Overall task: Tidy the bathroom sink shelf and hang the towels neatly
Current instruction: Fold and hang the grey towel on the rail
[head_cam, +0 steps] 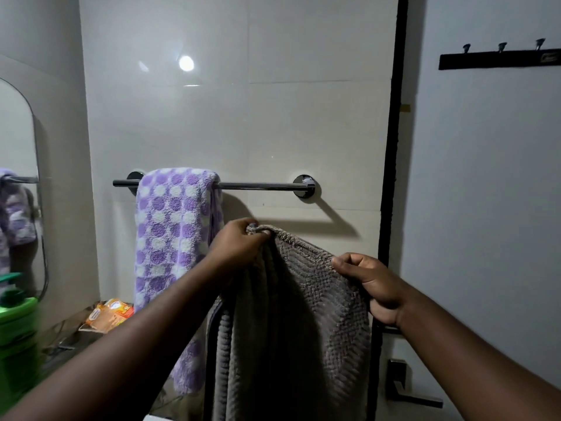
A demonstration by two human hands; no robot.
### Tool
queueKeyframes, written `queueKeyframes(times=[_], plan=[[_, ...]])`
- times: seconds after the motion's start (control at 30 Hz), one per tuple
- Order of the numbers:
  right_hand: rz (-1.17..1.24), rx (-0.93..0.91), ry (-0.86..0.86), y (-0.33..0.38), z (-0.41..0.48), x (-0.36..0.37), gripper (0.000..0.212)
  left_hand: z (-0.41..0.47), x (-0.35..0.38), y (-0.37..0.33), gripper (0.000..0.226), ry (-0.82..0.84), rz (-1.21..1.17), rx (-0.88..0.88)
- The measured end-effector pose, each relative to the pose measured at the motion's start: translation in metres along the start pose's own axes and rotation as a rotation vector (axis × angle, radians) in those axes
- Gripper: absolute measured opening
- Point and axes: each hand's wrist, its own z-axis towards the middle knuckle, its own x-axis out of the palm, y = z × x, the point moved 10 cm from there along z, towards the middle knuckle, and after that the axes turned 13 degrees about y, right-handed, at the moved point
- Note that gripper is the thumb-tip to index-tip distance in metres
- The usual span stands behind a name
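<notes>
a person's left hand [239, 241] and right hand [368, 284] each pinch the top edge of a grey towel [297, 323], held just below the towel rail [258, 186]. to hang it neatly, it should probably be lifted level over the bare rail, beside the purple spotted towel [174, 238].

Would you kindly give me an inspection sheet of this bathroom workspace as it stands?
Surface: shelf at lower left, dim, partly visible.
Job's things: purple dotted towel draped over the towel bar near its left end; grey towel held below the bar, not yet hung.
Clutter: orange packet on the shelf; green container far left.
Hands: left hand and right hand each grip the grey towel's top edge.
Cables: nothing seen.
Surroundings: mirror left, hook rack right, door handle below.
</notes>
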Motion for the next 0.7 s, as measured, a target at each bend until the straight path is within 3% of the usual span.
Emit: queueKeyframes(times=[0.07, 0.13, 0.17, 0.2, 0.3, 0.4, 0.47, 0.53, 0.63, 0.7], plan=[[-0.080, -0.059, -0.064, 0.013, 0.004, 0.000, 0.015, -0.006, 0.028, -0.011, 0.038, 0.269, 0.019, 0.044], [-0.230, -0.081, -0.079, 0.025, 0.013, 0.017, 0.014, -0.021, 0.071, -0.033, 0.069, 0.549, 0.019, 0.107], [-0.260, -0.087, -0.069, 0.029, 0.018, 0.029, 0.012, -0.025, 0.086, -0.044, 0.074, 0.608, 0.008, 0.153], [-0.254, -0.090, -0.065, 0.031, 0.022, 0.038, 0.011, -0.024, 0.094, -0.050, 0.067, 0.612, -0.026, 0.195], [-0.202, -0.070, -0.034, 0.033, 0.026, 0.044, 0.015, -0.014, 0.079, -0.052, 0.011, 0.448, -0.015, 0.208], [-0.194, 0.018, 0.049, 0.025, 0.015, 0.032, 0.017, -0.010, 0.045, -0.037, 0.025, 0.261, 0.053, 0.145], [-0.221, 0.036, 0.057, 0.021, 0.008, 0.024, 0.015, -0.011, 0.021, -0.029, 0.022, 0.135, 0.036, 0.122], [-0.206, -0.005, 0.005, 0.023, 0.008, 0.020, 0.012, -0.012, 0.026, -0.028, 0.015, 0.218, -0.022, 0.133], [-0.239, -0.069, -0.039, 0.035, 0.016, 0.036, 0.013, -0.024, 0.074, -0.047, 0.052, 0.543, -0.055, 0.184], [-0.162, -0.103, -0.063, 0.041, 0.023, 0.046, 0.020, -0.026, 0.086, -0.057, 0.037, 0.535, -0.019, 0.230]])
